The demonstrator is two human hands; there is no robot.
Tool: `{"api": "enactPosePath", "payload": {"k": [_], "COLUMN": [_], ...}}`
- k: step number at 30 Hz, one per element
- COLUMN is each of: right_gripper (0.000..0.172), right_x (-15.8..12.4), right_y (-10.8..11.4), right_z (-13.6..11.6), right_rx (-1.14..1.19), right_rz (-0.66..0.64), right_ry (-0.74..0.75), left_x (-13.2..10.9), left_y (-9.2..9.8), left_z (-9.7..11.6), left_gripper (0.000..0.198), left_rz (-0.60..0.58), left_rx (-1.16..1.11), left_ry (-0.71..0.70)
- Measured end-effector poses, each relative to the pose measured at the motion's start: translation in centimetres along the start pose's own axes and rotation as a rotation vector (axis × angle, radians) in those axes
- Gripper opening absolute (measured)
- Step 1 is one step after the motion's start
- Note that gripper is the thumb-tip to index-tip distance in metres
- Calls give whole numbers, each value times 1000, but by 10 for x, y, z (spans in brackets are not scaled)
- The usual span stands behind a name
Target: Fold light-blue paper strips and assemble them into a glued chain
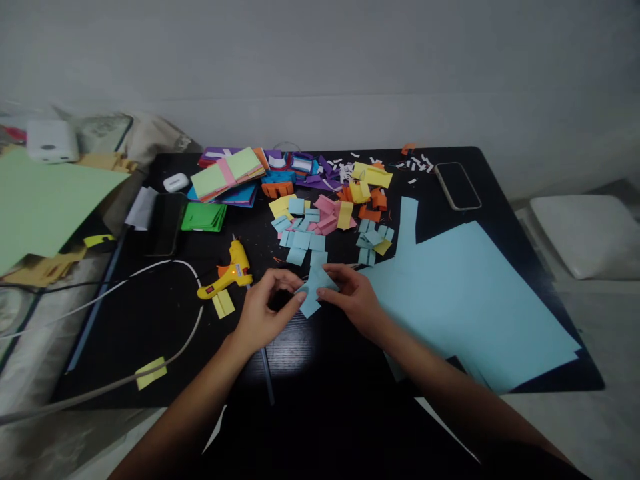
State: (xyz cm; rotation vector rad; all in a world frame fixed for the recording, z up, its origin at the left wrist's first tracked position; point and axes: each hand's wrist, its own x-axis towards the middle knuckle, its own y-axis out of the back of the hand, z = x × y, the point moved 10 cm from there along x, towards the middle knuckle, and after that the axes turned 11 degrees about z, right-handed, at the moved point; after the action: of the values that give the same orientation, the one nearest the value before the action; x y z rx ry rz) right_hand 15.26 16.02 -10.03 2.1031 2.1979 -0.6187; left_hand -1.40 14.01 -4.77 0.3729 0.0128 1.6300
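A small folded light-blue paper piece is held between both hands over the black table. My left hand pinches its left lower edge with curled fingers. My right hand grips its right side, fingers closed on it. Just left of my left hand lies a yellow glue gun with its light on. Behind my hands lies a scatter of several small blue, pink and yellow folded paper pieces.
Large light-blue sheets cover the table's right side. A phone lies at the back right, another dark phone and a white case at the left. Stacks of coloured paper sit at the back. White cables cross the left.
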Motion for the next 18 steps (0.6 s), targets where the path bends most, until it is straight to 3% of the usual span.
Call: {"api": "enactPosePath", "payload": {"k": [8, 18], "right_gripper": [44, 41], "right_x": [1, 0], "right_y": [5, 4], "right_z": [8, 10], "right_rx": [60, 38], "right_rz": [64, 58], "right_ry": [-76, -116], "left_x": [4, 8], "left_y": [14, 17], "left_z": [-13, -2], "left_gripper": [20, 13], "left_rz": [153, 139], "left_rx": [-114, -115], "left_ry": [165, 116]}}
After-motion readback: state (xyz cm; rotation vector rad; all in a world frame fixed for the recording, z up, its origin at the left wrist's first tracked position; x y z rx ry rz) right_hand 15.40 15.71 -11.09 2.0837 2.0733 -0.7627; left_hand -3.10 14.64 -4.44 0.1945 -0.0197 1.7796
